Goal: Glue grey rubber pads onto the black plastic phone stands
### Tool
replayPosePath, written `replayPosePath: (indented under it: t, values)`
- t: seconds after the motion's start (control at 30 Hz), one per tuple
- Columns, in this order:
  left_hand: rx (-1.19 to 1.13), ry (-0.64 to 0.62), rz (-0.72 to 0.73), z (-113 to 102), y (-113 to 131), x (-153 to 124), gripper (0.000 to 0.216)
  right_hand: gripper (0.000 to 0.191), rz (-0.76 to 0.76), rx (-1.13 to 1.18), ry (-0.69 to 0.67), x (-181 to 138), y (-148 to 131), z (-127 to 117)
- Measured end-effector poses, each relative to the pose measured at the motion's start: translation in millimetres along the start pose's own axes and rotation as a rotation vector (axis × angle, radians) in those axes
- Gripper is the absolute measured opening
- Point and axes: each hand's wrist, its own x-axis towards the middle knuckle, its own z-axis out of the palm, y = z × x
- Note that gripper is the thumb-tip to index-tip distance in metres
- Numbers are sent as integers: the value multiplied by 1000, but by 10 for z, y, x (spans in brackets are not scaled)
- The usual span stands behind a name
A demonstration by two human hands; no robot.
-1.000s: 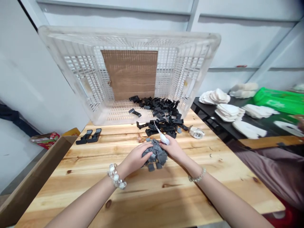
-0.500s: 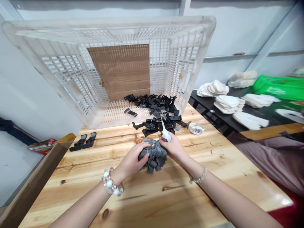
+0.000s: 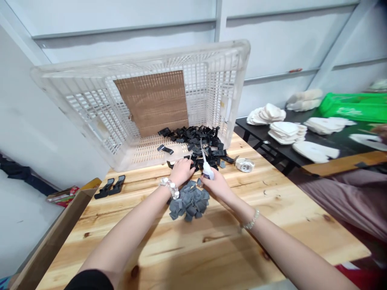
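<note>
From the head view, I see the left hand (image 3: 182,171) reaching past the grey pieces (image 3: 189,201) to the loose black parts (image 3: 215,161) on the wooden table (image 3: 163,257), by the lip of the white crate (image 3: 72,117). Its fingers curl down among them, and from here I can't tell whether they have closed on one. The right hand (image 3: 218,185) has a firm hold on a white bottle (image 3: 208,171), its thin nozzle pointing up, and a grey piece shows at the fingertips, though I can't tell if it is pinched. The grey pile sits just in front of the person, between the forearms.

What would worry me is that bottle: too hard a squeeze, or a tilt toward the pile, could put whatever is inside onto the wrong pieces. The black parts overlap, so pulling at one may drag its neighbours along. The beaded bracelet (image 3: 170,187) is right at the pile's edge and could sweep pieces aside if the wrist comes back low. Two black parts (image 3: 110,186) lie well apart on the left, safer from a knock.
</note>
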Motion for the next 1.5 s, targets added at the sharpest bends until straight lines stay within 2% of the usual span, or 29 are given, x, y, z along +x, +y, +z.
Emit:
replayPosePath:
  t: [0.13,0.27,0.33,0.5,0.57,0.63,0.73,0.9,1.0,1.23,1.37,1.5]
  values:
    - [-58,26,-21,-53,54,-7,12,21,19,96,-9,7,-55,0]
    - [-234,107,-68,-273,129,-169,20,27,101,226,-53,-27,-139,2]
    - [-367,122,-105,-385,178,-353,24,29,143,287,-76,-60,-189,0]
    - [-722,8,-226,-524,255,-1068,29,30,210,393,-144,-181,-294,41]
    - [-1027,-41,-379,-529,251,-1330,32,30,242,392,-188,-241,-321,83]
    - [-1194,-59,-504,-521,232,-1509,37,31,279,376,-227,-303,-342,129]
    - [-1274,-61,-604,-496,188,-1617,41,33,328,347,-259,-384,-369,185]
    - [-1452,-34,-578,-456,141,-1609,42,35,371,339,-239,-476,-436,227]
    - [-1458,-51,-547,-447,138,-1613,43,35,358,339,-240,-502,-473,234]
    - [-1212,-21,-410,-467,154,-1637,24,30,365,322,-275,-533,-491,230]
    - [-1192,-10,-447,-481,161,-1647,31,29,346,251,-273,-538,-495,186]
    - [-1139,-67,-490,-502,182,-1674,36,26,284,121,-313,-530,-494,146]
